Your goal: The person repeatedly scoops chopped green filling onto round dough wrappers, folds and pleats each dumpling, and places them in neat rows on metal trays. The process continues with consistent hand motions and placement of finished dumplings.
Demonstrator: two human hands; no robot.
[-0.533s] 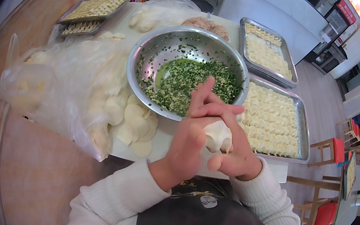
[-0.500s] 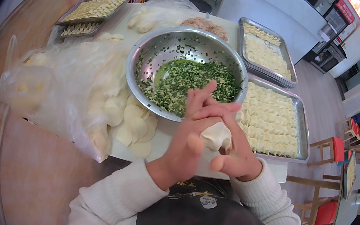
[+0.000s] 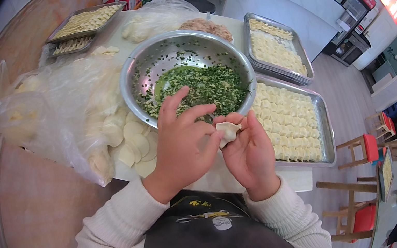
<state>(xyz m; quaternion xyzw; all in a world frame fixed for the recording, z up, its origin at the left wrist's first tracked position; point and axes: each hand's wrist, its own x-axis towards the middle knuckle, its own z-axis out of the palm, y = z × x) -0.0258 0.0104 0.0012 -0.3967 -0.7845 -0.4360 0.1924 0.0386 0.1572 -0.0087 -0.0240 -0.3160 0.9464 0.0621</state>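
Observation:
A white folded dumpling (image 3: 229, 132) sits at the fingers of my right hand (image 3: 251, 160), which is curled under and around it, palm up. From the left, my left hand (image 3: 181, 145) pinches the dumpling's near left edge between thumb and forefinger, while its other fingers stretch out over the bowl's rim. Just beyond both hands stands a large steel bowl (image 3: 130, 85) of chopped green filling (image 3: 207, 83). Round dough wrappers (image 3: 136, 142) lie loosely stacked to the left of my left hand. To the right, a metal tray (image 3: 326, 129) bears rows of finished dumplings (image 3: 290, 124).
Clear plastic bags (image 3: 56, 103) of wrappers cover the table's left side. Minced meat (image 3: 206, 27) lies behind the bowl. More dumpling trays stand stacked at the far right (image 3: 307, 66) and far left (image 3: 87, 24). Red-seated stools (image 3: 370, 148) are on the floor at right.
The hands were pressed together with fingers interlaced around the dumpling. Now they have parted, the left fingers lifted and spread, and the dumpling shows more openly. The view has shifted slightly.

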